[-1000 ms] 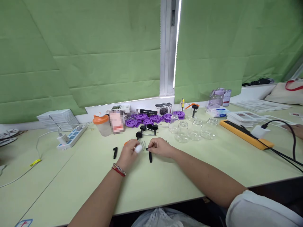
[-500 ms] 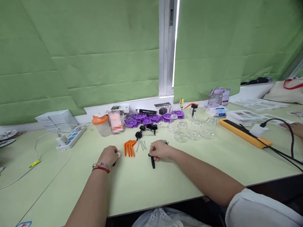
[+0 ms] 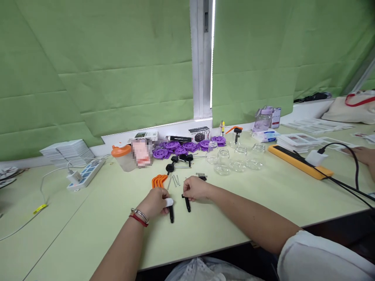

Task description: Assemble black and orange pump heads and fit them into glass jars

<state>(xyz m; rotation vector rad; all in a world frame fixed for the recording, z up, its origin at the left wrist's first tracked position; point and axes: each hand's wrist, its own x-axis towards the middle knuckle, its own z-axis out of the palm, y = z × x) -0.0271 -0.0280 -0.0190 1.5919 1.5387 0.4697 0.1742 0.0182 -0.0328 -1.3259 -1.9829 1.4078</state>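
Note:
My left hand (image 3: 154, 203) is closed around a black rod-like plastic part (image 3: 171, 215) with a white piece (image 3: 169, 202) at its upper end. Close to its right, my right hand (image 3: 195, 188) pinches the top of a second black rod-like part (image 3: 188, 205), whose lower end points toward me. Several orange bent pieces (image 3: 159, 180) lie just behind my left hand and are partly covered by it. Thin metal pins (image 3: 174, 181) rest between the two hands, farther back. A metal coil spring (image 3: 201, 175) and a small black piece (image 3: 202, 178) sit beyond my right hand.
Black round-headed parts (image 3: 170, 168) and purple discs (image 3: 172, 146) lie toward the wall. Clear glass jars (image 3: 223, 157) stand right of them. An orange-lidded cup (image 3: 121, 154) and white power strip (image 3: 88, 173) are left; a yellow power strip (image 3: 299, 162) and another person's hand (image 3: 361, 154) are right.
My left hand has moved right and toward me, bringing its black part and white piece beside the other black part. My right hand keeps its pinch with little movement.

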